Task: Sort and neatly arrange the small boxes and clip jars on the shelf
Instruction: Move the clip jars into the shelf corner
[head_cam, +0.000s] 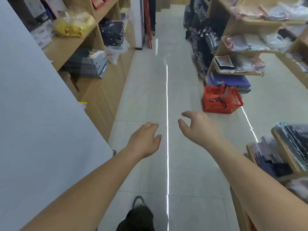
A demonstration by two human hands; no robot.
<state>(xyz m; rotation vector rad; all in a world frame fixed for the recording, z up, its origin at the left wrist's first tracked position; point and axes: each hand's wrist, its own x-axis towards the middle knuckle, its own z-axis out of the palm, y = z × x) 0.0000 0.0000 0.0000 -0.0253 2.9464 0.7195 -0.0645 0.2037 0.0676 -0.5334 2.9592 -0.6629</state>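
Pale glossy floor tiles (183,80) run down a shop aisle, with a thin bright streak of reflected light (167,97) along the middle. Wooden shelving (70,45) lines the left side and more wooden shelving (233,25) the right. A large plain blue-grey panel (33,114) fills the near left and hides the lower end of the left shelves. On the left shelves sit a yellow bundle in clear plastic (73,25), dark wrapped packets (113,32) and a stack of flat grey boxes (86,65). The right shelves hold pale and dark goods in plastic wrap, above flat blue boxes (230,80) at floor level. A red plastic basket (221,100) stands on the floor just beside those blue boxes, at the right edge of the aisle. A low rack of wrapped dark packets (283,147) stands at the near right. The left hand (145,142) and right hand (198,127) reach forward over the bare floor, apart from each other, fingers loosely curved and holding nothing. A dark shoe (136,217) shows at the bottom edge. White cards (41,34) on the left shelf carry writing too blurred to read, as does a small yellow and red tag (82,103). Which of the blurred goods are the small boxes and clip jars cannot be told.
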